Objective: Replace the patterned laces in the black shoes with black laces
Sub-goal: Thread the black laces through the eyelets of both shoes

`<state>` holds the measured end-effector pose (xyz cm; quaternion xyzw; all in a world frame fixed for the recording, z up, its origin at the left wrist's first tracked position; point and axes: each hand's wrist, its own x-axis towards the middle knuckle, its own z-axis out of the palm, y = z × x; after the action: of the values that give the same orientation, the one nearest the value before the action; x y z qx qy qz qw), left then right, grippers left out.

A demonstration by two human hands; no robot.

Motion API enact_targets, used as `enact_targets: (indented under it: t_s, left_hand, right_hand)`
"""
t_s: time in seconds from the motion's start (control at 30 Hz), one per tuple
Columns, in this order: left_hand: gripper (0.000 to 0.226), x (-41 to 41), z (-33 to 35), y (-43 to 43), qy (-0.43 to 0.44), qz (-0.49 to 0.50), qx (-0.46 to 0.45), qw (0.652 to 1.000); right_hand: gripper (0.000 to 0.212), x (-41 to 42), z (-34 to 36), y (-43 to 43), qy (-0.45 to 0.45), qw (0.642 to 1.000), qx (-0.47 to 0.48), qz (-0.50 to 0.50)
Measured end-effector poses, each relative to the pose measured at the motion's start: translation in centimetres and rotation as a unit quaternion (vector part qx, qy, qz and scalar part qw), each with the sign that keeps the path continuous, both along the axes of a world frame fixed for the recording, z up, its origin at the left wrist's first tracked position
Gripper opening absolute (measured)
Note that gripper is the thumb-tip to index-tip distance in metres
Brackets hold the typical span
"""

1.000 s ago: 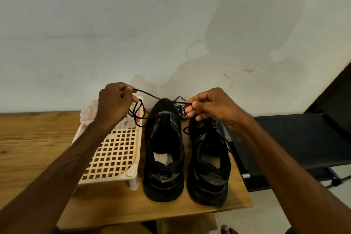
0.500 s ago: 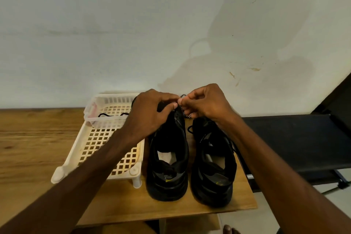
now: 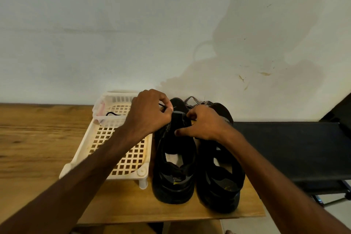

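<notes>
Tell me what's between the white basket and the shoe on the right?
The other black shoe stands between the basket and the right shoe, in the head view.

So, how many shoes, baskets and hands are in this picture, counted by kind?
Black shoes: 2
White lattice basket: 1
Hands: 2 (left hand, right hand)
Total: 5

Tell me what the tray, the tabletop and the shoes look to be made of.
Tray: cream plastic, slightly yellowed, judging by its moulded square grid and peg legs. Tabletop: wood or wood-look laminate, matt, with streaky brown grain. Shoes: matt black, probably synthetic fabric with rubbery soles; too dark to be sure.
</notes>
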<state>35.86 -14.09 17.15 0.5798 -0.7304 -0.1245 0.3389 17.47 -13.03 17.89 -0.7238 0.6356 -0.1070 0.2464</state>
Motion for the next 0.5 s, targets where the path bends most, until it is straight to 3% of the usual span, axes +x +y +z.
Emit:
enact_targets:
  t_s: [0.17,0.5]
  left_hand:
    - [0.005,-1.2,-1.1,0.3,0.028,0.005,0.014,1.0]
    - [0.004,-2.5,-2.5,-0.4,0.003,0.034,0.032,0.999]
  right_hand:
    - [0.018,0.5,-1.4,0.1,0.003,0.998,-0.059,-0.024]
    - [0.04,-0.1,-1.3,1.1,-0.063,0.993,-0.085,-0.045]
